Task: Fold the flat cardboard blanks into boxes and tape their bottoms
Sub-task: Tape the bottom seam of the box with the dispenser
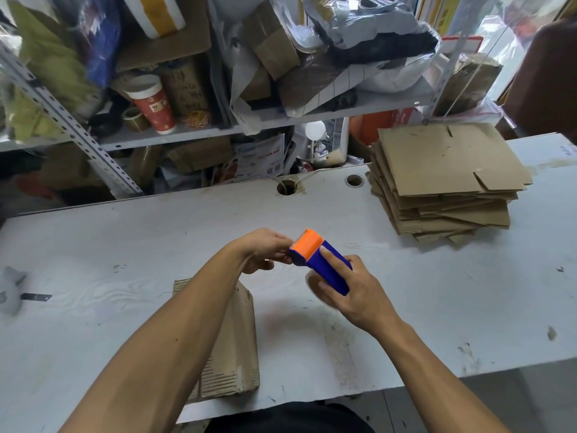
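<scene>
At the far left edge of the white table point(125, 239) lies a grey object point(9, 292) with a small dark blade point(36, 297) just beside it; what the grey thing is cannot be told. Behind the table, a metal shelf point(175, 134) holds a red and white paper cup point(153, 104), a roll of brown tape point(135, 118) and a bundle of rubber bands point(196, 118), among bags and scraps of cardboard.

On the near part of the table, under the person's left forearm, lies a worn piece of corrugated cardboard point(235, 348), its ribbed layer showing along the near edge. The left hand point(265, 251) is held above the table with its fingers curled, the fingertips pinching at the orange end of a tape dispenser point(321, 260). The pictures do not show whether tape is between the fingers.

The tape dispenser is blue with an orange head, tilted so the head points up and away from the person. The right hand point(352, 289) grips its blue body, one finger laid along the top and the others wrapped round the far side.

Two round cable holes point(286, 186) sit in the table near its back edge. To the right, well apart from the hands, a stack of flat cardboard blanks point(446, 182) rests on the table, its sheets slightly fanned.
</scene>
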